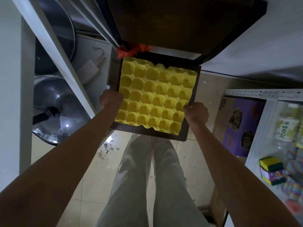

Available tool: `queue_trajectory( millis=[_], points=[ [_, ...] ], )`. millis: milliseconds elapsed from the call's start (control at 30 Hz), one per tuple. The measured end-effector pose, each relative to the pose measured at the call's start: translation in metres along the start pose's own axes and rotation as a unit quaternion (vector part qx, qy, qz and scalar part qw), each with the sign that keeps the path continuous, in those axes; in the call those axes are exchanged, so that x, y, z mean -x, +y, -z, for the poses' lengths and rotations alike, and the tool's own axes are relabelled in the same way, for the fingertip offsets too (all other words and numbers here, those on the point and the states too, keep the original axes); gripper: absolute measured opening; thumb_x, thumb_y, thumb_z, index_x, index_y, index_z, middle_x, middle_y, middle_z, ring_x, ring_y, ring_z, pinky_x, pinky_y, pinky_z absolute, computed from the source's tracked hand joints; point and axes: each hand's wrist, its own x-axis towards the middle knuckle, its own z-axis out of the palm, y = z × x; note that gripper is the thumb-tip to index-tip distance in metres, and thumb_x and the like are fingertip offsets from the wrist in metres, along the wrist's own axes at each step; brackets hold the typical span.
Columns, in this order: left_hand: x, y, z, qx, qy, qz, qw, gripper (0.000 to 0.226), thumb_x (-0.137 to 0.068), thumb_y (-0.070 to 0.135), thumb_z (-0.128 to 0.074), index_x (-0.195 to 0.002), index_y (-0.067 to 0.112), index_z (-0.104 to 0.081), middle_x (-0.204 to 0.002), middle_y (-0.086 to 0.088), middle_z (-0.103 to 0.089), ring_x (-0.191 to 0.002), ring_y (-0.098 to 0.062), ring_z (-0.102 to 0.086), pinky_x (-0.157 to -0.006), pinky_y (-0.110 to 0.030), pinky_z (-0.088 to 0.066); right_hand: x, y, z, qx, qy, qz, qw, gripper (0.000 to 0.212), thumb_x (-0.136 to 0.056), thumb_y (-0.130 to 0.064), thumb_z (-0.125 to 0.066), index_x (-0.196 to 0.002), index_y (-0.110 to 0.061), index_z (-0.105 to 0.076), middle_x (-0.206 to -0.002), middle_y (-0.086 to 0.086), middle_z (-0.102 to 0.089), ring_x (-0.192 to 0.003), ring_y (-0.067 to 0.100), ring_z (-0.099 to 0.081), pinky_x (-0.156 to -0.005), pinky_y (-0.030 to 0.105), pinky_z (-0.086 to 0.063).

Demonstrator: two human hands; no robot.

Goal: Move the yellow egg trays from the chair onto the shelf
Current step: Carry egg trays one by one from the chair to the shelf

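A stack of yellow egg trays (155, 94) lies on the dark seat of a chair (182, 136) in the middle of the head view. My left hand (110, 98) grips the stack's left edge, fingers curled under it. Over on the other side, my right hand (196, 112) holds the right edge near the front corner. Whether the stack has left the seat I cannot tell. The chair's dark backrest (188, 22) rises behind the trays.
A white metal shelf (54, 46) at left holds pots with glass lids (55, 110). At right, another white shelf (262, 94) carries a bottle and sponges (271, 165), with a purple box (241, 126) below. An orange bag (131, 50) hangs behind the chair. My legs stand on the tiled floor.
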Motion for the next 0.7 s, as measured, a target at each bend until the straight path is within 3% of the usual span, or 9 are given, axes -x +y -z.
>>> queue_trajectory(
  millis=[100,300,433,567,700],
  points=[
    [-0.002,-0.003,0.004,0.011,-0.021,0.007,1.0,0.04,-0.086,0.021,-0.055,-0.118,0.001,-0.067,-0.118,-0.021,-0.071,-0.109,-0.039,-0.07,-0.096,-0.047,-0.059,-0.004,0.001,0.0,0.021,0.014,0.025,0.999,0.024,-0.084,-0.027,-0.057,-0.091,-0.009,-0.07,-0.093,0.014,-0.072,-0.091,0.038,-0.069,-0.066,0.031,-0.041],
    [0.0,-0.009,0.007,-0.007,-0.065,-0.039,0.997,0.04,-0.083,0.031,-0.063,-0.11,0.003,-0.069,-0.109,-0.021,-0.072,-0.102,-0.04,-0.071,-0.09,-0.05,-0.061,-0.006,-0.005,0.008,0.039,0.014,0.088,0.995,0.02,-0.085,-0.026,-0.056,-0.094,-0.011,-0.065,-0.093,0.015,-0.07,-0.089,0.038,-0.066,-0.065,0.032,-0.039],
    [0.011,-0.011,0.012,-0.082,-0.039,-0.091,0.992,0.039,-0.087,0.034,-0.065,-0.115,0.008,-0.065,-0.11,-0.018,-0.07,-0.104,-0.04,-0.069,-0.083,-0.044,-0.057,-0.001,-0.004,0.017,0.041,0.024,0.119,0.992,0.016,-0.088,-0.025,-0.056,-0.091,-0.01,-0.062,-0.09,0.015,-0.069,-0.088,0.039,-0.066,-0.066,0.032,-0.039],
    [0.01,-0.012,0.019,-0.109,-0.053,-0.117,0.986,0.032,-0.091,0.024,-0.063,-0.113,0.002,-0.067,-0.113,-0.022,-0.071,-0.107,-0.042,-0.068,-0.09,-0.048,-0.057,0.005,-0.001,0.023,0.023,0.029,0.146,0.989,0.012,-0.091,-0.026,-0.055,-0.082,-0.017,-0.054,-0.077,0.008,-0.064,-0.08,0.036,-0.066,-0.063,0.031,-0.041],
    [0.002,-0.014,0.019,-0.1,-0.108,-0.142,0.979,0.03,-0.095,0.014,-0.057,-0.119,-0.004,-0.063,-0.112,-0.027,-0.069,-0.108,-0.046,-0.067,-0.097,-0.05,-0.054,0.0,0.005,0.022,0.029,0.019,0.159,0.987,0.013,-0.093,-0.023,-0.054,-0.097,-0.011,-0.059,-0.09,0.016,-0.071,-0.088,0.038,-0.068,-0.068,0.035,-0.046]
  ],
)
